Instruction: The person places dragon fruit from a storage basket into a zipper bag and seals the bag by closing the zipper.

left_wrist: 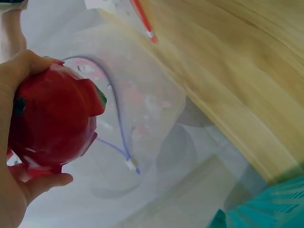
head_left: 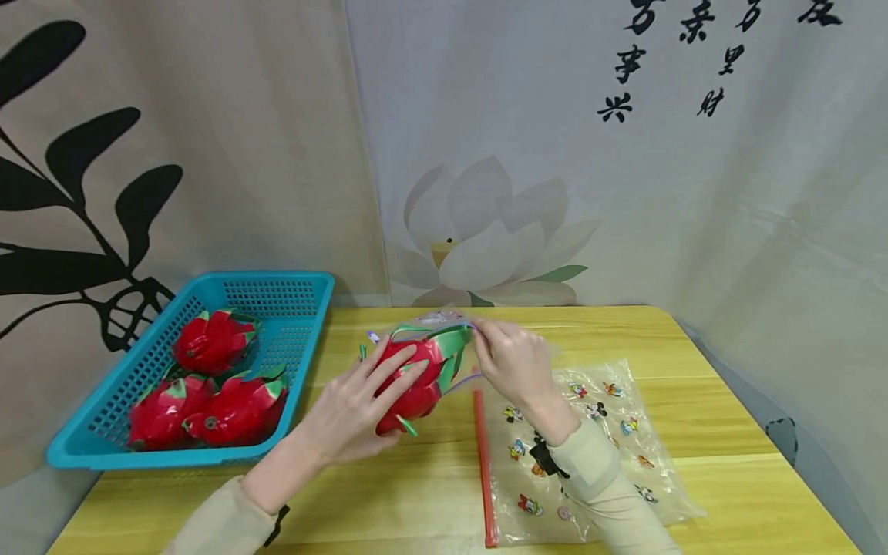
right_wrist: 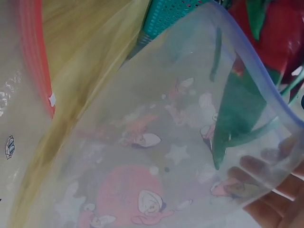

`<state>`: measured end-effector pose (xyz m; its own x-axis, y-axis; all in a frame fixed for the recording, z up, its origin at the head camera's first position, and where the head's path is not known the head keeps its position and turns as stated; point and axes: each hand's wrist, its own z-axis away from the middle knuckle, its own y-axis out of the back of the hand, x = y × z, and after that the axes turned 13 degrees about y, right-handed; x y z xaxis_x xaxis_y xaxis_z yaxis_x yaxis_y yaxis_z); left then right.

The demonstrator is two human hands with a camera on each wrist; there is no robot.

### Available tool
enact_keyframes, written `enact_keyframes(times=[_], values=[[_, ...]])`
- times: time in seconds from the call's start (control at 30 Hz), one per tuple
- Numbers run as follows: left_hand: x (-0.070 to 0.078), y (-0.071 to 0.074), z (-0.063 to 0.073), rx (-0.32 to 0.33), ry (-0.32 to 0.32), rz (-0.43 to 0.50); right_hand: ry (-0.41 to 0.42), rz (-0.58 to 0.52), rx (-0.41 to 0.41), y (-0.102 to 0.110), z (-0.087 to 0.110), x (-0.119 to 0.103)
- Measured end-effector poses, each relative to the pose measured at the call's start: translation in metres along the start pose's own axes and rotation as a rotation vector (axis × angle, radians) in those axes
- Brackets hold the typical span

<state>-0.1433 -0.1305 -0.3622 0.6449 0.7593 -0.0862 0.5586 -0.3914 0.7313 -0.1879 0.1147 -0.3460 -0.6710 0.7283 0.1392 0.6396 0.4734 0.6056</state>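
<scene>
My left hand (head_left: 361, 408) grips a red dragon fruit (head_left: 425, 397) with green-tipped scales, tilted above the table's middle. In the left wrist view the thumb and fingers curl round the shiny fruit (left_wrist: 52, 118). My right hand (head_left: 516, 362) pinches the purple-edged mouth of a clear zip bag (right_wrist: 175, 147) printed with cartoon figures. The bag's mouth is spread apart beside the fruit, and its white slider (left_wrist: 131, 164) hangs at one end. Through the film in the right wrist view, the fruit's green leaf tips (right_wrist: 240, 104) show inside the mouth.
At the left a blue basket (head_left: 315, 339) holds three more dragon fruits (head_left: 215, 343). A second clear bag (head_left: 624, 439) with a red zip strip (head_left: 486, 470) lies flat on the right of the wooden table (head_left: 735, 432), under my right forearm. A printed curtain hangs behind.
</scene>
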Motion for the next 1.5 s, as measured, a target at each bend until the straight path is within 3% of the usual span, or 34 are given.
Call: enact_keyframes(times=[0.13, 0.3, 0.6, 0.87, 1.03, 1.3, 1.5], values=[[0.000, 0.000, -0.002, 0.011, 0.030, 0.028, 0.005, 0.002, -0.017, -0.001, 0.001, 0.000], [0.002, -0.002, -0.004, 0.016, 0.020, 0.009, 0.003, 0.005, -0.027, -0.002, 0.001, -0.002], [0.009, -0.009, -0.003, 0.024, -0.096, -0.145, -0.034, -0.001, -0.021, -0.003, -0.003, -0.008], [0.016, -0.018, 0.001, 0.044, -0.180, -0.210, -0.044, -0.003, 0.013, -0.005, -0.004, -0.006], [0.018, -0.020, 0.000, 0.010, -0.120, -0.200, -0.029, -0.038, 0.013, -0.006, -0.003, -0.007], [0.015, -0.020, -0.005, 0.027, 0.010, -0.122, -0.038, -0.101, -0.001, -0.005, -0.001, -0.010], [0.015, -0.022, -0.004, 0.016, 0.002, -0.093, -0.021, -0.132, 0.041, -0.006, 0.000, -0.010]])
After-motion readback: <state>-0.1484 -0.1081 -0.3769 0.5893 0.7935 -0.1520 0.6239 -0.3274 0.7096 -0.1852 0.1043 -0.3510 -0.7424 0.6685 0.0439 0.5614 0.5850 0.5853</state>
